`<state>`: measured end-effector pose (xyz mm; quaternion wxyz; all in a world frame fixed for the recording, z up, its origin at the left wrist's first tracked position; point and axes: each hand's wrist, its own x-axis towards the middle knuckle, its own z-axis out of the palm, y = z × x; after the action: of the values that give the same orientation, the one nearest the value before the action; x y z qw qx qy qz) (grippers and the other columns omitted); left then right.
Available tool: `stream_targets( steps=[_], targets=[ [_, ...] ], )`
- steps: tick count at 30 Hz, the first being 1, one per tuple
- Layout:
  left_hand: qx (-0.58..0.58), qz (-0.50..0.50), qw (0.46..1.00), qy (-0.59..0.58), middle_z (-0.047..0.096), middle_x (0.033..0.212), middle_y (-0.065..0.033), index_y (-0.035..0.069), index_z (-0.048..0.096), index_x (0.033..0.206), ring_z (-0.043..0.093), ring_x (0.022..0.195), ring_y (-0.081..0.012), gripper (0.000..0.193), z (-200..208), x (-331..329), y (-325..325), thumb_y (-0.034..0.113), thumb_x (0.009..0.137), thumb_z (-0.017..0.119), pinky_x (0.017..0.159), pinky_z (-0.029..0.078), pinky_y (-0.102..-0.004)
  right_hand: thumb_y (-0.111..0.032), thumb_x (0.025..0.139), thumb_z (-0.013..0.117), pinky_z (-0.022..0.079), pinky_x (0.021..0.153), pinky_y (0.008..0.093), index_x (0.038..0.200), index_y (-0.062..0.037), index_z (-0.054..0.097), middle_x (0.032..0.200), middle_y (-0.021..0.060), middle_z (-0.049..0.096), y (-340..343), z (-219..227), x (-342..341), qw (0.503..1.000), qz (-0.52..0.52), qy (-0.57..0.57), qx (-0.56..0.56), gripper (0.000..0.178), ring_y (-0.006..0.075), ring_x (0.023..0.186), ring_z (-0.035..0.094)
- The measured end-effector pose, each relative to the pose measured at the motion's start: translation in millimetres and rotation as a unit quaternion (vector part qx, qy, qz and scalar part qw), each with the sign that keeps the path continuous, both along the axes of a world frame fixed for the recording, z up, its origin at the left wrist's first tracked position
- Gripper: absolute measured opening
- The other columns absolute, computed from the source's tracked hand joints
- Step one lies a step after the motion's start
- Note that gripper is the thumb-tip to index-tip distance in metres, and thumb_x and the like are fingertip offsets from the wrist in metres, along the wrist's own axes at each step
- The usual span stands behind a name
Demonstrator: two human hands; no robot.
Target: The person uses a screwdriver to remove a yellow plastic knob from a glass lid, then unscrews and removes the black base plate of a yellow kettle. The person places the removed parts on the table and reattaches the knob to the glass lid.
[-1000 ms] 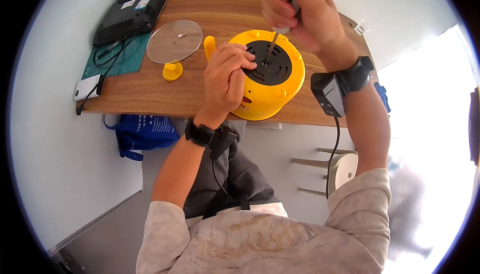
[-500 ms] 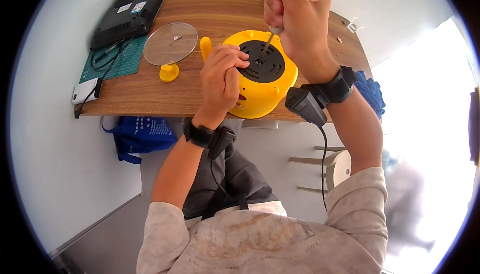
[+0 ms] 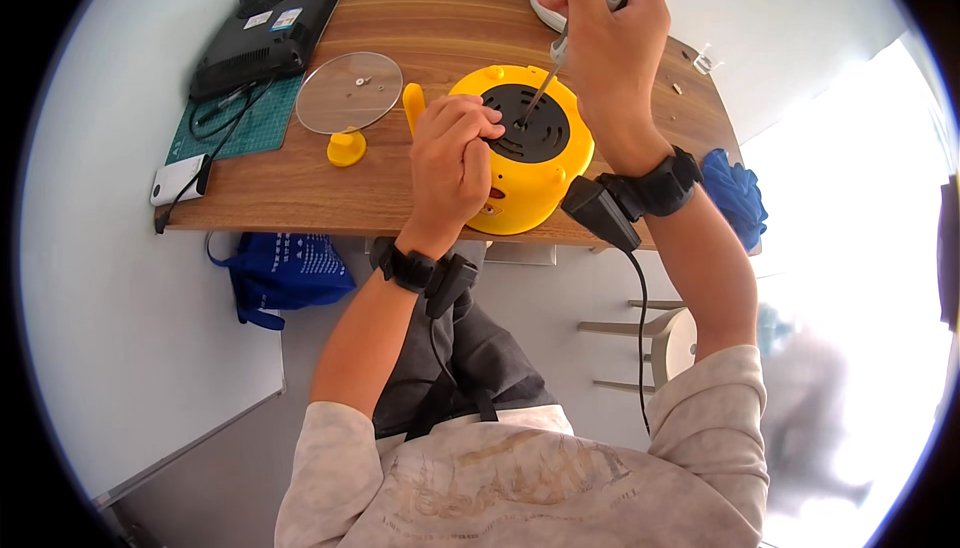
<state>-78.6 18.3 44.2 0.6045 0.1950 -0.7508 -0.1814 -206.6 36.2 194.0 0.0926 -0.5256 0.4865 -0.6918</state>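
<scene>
A yellow electric pot (image 3: 520,198) stands upside down near the table's front edge, its round black vented base (image 3: 545,133) facing up. My left hand (image 3: 455,153) is closed over the pot's left side, with fingertips resting on the base. Above the far right of the pot, my right hand (image 3: 620,43) wraps round the grey-and-white handle of a screwdriver (image 3: 541,94). The tilted shaft reaches down to the middle of the base, where its tip sits at a small hole. To the left lie a round clear lid (image 3: 330,98) with small screws (image 3: 362,81) on it and a yellow knob (image 3: 346,149).
A black laptop-like device (image 3: 265,38) lies at the far left on a green cutting mat (image 3: 255,128). Near it are a white power bank (image 3: 180,181) and black cable. Blue cloth (image 3: 733,198) hangs at the right edge; a blue bag (image 3: 285,273) is below the table.
My right hand has turned on the screwdriver, and its fingers are looser, showing more of the handle. My left hand keeps its place on the pot. The whole view has shifted slightly.
</scene>
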Motion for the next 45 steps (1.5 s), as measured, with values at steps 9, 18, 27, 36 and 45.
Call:
stream_targets(
  steps=[9, 18, 27, 36, 45],
  targets=[
    [0.002, -0.01, 1.0, 0.008, 0.069, 0.095, -0.0131, -0.002, 0.063, 0.08, 0.061, 0.103, -0.0318, 0.02, 1.7, -1.1, 1.0, 0.001, 0.084, 0.044, 0.094, 0.047, -0.0397, -0.026, 0.1, 0.062, 0.036, 0.043, 0.0188, 0.082, -0.0082, 0.052, 0.061, -0.0021, 0.053, 6.5, 3.3, 3.6, 0.998, 0.059, -0.025, 0.016, 0.027, 0.0036, 0.049, 0.046],
    [0.013, -0.019, 1.0, 0.001, 0.069, 0.094, -0.0115, -0.001, 0.063, 0.08, 0.06, 0.103, -0.0306, 0.019, 4.2, -0.2, 3.6, 0.002, 0.085, 0.045, 0.093, 0.048, -0.0395, -0.028, 0.099, 0.063, 0.032, 0.038, 0.0211, 0.073, -0.0106, 0.055, 0.056, -0.0039, 0.048, -0.8, 18.3, 0.1, 0.977, 0.163, -0.077, 0.115, 0.033, 0.0049, 0.043, 0.041],
    [0.014, -0.025, 1.0, 0.01, 0.069, 0.093, -0.0114, 0.0, 0.063, 0.079, 0.059, 0.101, -0.0291, 0.019, 1.8, -2.4, 0.3, 0.002, 0.086, 0.045, 0.092, 0.048, -0.0387, -0.023, 0.099, 0.061, 0.039, 0.044, 0.02, 0.084, -0.0125, 0.051, 0.064, -0.0019, 0.052, -17.7, 19.9, -25.9, 0.905, 0.392, -0.056, 0.157, 0.021, 0.0057, 0.05, 0.049],
    [-0.005, -0.005, 1.0, 0.019, 0.069, 0.093, -0.011, 0.0, 0.063, 0.08, 0.059, 0.102, -0.0284, 0.018, -1.6, -2.8, -1.8, 0.001, 0.086, 0.045, 0.091, 0.048, -0.0388, -0.026, 0.094, 0.071, 0.048, 0.052, 0.0234, 0.101, -0.0023, 0.056, 0.076, 0.0055, 0.06, 20.7, 25.4, 4.9, 0.975, -0.001, 0.196, 0.1, 0.029, 0.0105, 0.057, 0.056],
    [-0.006, -0.007, 1.0, 0.021, 0.068, 0.093, -0.0116, 0.001, 0.063, 0.08, 0.059, 0.102, -0.0285, 0.018, -3.7, -2.4, -1.6, 0.002, 0.087, 0.046, 0.092, 0.048, -0.039, -0.036, 0.087, 0.077, 0.056, 0.069, 0.0322, 0.119, -0.0003, 0.064, 0.096, 0.0181, 0.071, 29.2, 18.6, -1.2, 0.929, -0.102, 0.345, 0.086, 0.049, 0.0233, 0.075, 0.07]
  ],
)
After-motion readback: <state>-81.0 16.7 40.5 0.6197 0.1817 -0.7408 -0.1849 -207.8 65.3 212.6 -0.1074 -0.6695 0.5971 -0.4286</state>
